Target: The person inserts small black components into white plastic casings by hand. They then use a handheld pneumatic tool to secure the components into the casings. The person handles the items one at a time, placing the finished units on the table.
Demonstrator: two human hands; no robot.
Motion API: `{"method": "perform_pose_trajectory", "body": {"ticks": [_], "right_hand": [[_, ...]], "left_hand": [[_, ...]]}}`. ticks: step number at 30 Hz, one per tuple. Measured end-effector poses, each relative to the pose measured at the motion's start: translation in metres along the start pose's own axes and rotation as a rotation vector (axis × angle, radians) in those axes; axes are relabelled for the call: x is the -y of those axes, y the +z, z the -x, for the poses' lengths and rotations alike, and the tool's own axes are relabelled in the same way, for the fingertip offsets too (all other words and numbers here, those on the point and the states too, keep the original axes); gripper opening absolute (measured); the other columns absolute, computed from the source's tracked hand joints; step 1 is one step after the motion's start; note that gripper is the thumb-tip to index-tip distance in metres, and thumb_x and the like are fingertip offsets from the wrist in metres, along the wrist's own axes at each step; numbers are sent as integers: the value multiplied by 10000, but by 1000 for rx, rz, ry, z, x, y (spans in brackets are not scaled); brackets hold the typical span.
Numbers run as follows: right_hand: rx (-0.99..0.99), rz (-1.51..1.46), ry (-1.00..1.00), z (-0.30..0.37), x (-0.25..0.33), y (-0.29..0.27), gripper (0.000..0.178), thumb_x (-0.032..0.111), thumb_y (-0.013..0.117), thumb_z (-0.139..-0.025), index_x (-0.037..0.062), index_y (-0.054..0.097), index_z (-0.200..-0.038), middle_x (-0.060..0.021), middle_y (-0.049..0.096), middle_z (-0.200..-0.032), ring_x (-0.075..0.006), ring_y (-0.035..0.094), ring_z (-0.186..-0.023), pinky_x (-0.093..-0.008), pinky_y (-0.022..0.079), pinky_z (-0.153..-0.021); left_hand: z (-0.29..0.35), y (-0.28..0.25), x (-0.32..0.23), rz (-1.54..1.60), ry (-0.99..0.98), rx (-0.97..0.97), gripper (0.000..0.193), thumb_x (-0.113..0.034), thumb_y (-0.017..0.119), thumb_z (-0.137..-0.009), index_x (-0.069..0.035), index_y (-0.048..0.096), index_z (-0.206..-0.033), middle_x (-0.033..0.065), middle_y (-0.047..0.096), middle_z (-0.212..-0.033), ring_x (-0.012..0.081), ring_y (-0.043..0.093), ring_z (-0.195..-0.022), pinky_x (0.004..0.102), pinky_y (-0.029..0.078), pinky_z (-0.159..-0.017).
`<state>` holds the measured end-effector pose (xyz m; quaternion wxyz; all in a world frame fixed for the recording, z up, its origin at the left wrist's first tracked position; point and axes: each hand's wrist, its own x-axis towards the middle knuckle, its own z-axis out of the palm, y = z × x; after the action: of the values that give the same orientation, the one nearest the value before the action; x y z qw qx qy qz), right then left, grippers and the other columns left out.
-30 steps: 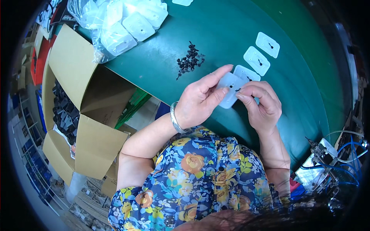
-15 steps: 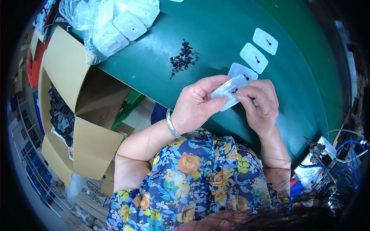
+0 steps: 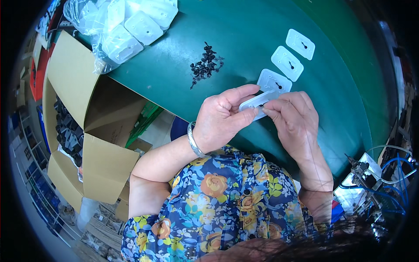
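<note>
My left hand (image 3: 220, 114) is closed on the edge of a translucent white plastic plate (image 3: 250, 103), thumb on the near face. It is tilted above the table, close to my body. At its middle, the pinched fingertips of my right hand (image 3: 293, 121) grip a small black plastic part (image 3: 262, 105), mostly hidden by them. Just beyond, a similar rounded plate (image 3: 267, 79) lies with a black part in it. Two more such plates, a middle one (image 3: 280, 60) and a far one (image 3: 294, 38), continue the row. Loose black parts (image 3: 204, 65) form a small pile left of it.
A clear plastic bag (image 3: 99, 52) of white plates sits at the table's far left. Below the green table's (image 3: 168, 89) left edge stands an open cardboard carton (image 3: 107, 168) with black pieces (image 3: 67, 131) inside. A metal device with blue tubes (image 3: 364, 183) is at the right.
The held plate has tipped to a flatter, more edge-on angle. My right fingers have shifted slightly left over its middle, covering more of the black part. My left hand keeps its hold.
</note>
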<state>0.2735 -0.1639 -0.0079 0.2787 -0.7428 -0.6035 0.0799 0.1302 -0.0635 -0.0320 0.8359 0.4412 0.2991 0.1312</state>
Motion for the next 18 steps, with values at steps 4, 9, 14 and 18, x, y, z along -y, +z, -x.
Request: {"method": "perform_pose_trajectory", "body": {"ticks": [4, 9, 14, 18], "right_hand": [[-27, 12, 34, 5, 2, 1, 174, 57, 726, -626, 80, 632, -770, -46, 567, -778, -233, 550, -704, -328, 460, -573], [-52, -2, 76, 9, 2, 4, 175, 45, 728, -625, 72, 632, -768, -49, 569, -776, -239, 550, -700, -334, 458, -574], [-49, -3, 89, 9, 4, 4, 182, 47, 733, -624, 70, 639, -779, -49, 568, -755, -247, 549, -679, -334, 458, -570], [-24, -104, 90, 11, -5, 6, 172, 55, 739, -652, 61, 648, -798, -54, 567, -778, -220, 564, -689, -303, 460, -574]], "left_hand": [[-1, 0, 2, -195, 41, -22, 330, -36, 590, -837, 10, 557, -1163, 22, 640, -940, 25, 543, -746, 190, 471, -656], [-2, 2, 5, -233, 48, -22, 296, -48, 586, -835, -6, 582, -1128, -10, 627, -861, 11, 507, -681, 182, 451, -611], [-5, 5, 9, -199, 43, -48, 257, -45, 585, -847, -4, 594, -1101, -1, 625, -892, 31, 531, -749, 196, 463, -661], [-8, 3, 12, -150, 12, -45, 248, -52, 584, -841, -14, 603, -1085, -13, 619, -868, 20, 522, -741, 189, 459, -647]]}}
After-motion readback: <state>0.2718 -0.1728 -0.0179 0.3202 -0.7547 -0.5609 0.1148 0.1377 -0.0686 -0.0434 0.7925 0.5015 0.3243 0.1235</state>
